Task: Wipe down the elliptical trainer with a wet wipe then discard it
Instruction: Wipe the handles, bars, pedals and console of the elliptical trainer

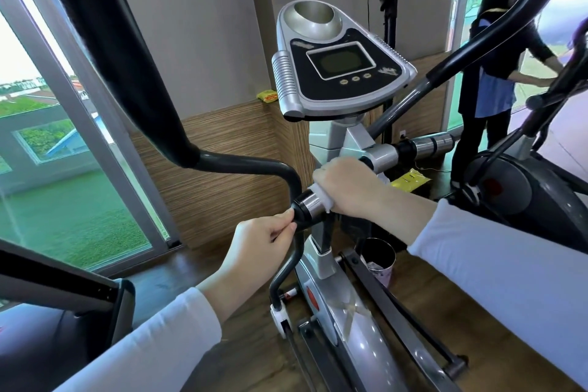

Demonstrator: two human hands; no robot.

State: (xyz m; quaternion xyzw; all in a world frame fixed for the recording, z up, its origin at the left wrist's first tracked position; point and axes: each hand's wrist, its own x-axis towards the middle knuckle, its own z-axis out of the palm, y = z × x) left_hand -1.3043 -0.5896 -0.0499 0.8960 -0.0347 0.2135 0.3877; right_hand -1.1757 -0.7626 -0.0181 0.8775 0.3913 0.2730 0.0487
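Observation:
The grey elliptical trainer [337,312] stands in front of me, its console [340,64] raised at the centre. My right hand [346,186] wraps a white wet wipe [323,197] around the left chrome grip [310,203] of the fixed handlebar; only an edge of the wipe shows under the hand. My left hand [261,240] pinches the black end of that same grip beside the curved black arm [254,165]. The right chrome grip [432,144] is bare.
A small bin with a dark liner [380,259] stands on the wooden floor right of the trainer's post. A yellow packet [410,181] lies on the floor behind, another [269,95] on the ledge. A second person [496,73] works at another machine on the right. A glass door [73,169] is at left.

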